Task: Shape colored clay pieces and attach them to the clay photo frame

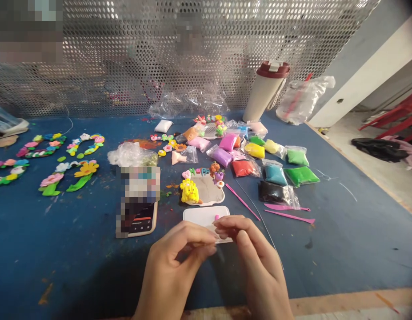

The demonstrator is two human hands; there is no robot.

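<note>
Left hand (169, 262) and right hand (255, 253) meet at the fingertips above a white tray (199, 215) on a scuffed blue worktable (326, 262), backed by a perforated metal screen (192, 58).

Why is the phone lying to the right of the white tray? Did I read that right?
No, that's the wrong side: the phone lies to the left of the white tray, not to its right. The head view shows this.

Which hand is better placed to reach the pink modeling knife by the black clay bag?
Probably your right hand. It sits on the knife's side, so the pink plastic modeling knife is closer to it, while your left hand is farther away, beyond the white plastic board.
</note>
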